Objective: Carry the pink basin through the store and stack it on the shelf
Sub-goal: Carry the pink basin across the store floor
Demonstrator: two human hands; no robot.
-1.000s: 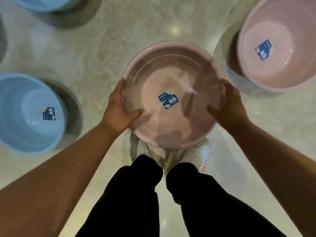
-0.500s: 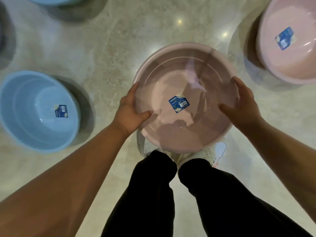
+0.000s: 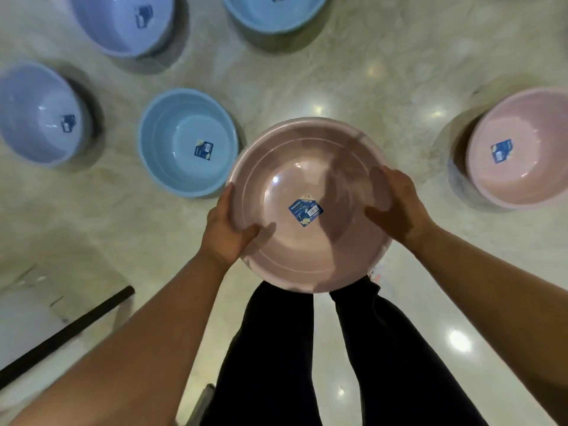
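I hold a round pink basin [image 3: 295, 256] in front of me, above my dark-trousered legs. It has a blue label stuck on its inside bottom. My left hand [image 3: 226, 230] grips the basin's left rim, thumb inside. On the right rim my right hand [image 3: 399, 207] does the same, thumb pointing inward. The basin is level and off the floor. No shelf is in view.
A second pink basin [image 3: 519, 186] stands on the marble floor at the right. A light blue basin [image 3: 172, 173] sits just left of the held one, with two lilac basins [image 3: 33, 136] [image 3: 123, 32] and another blue one [image 3: 270, 16] beyond. A black bar [image 3: 67, 330] edges a low surface at lower left.
The basin stays in both hands while the view has swung: the blue basin and the other pink one have shifted, and more basins plus a black bar have come into sight.
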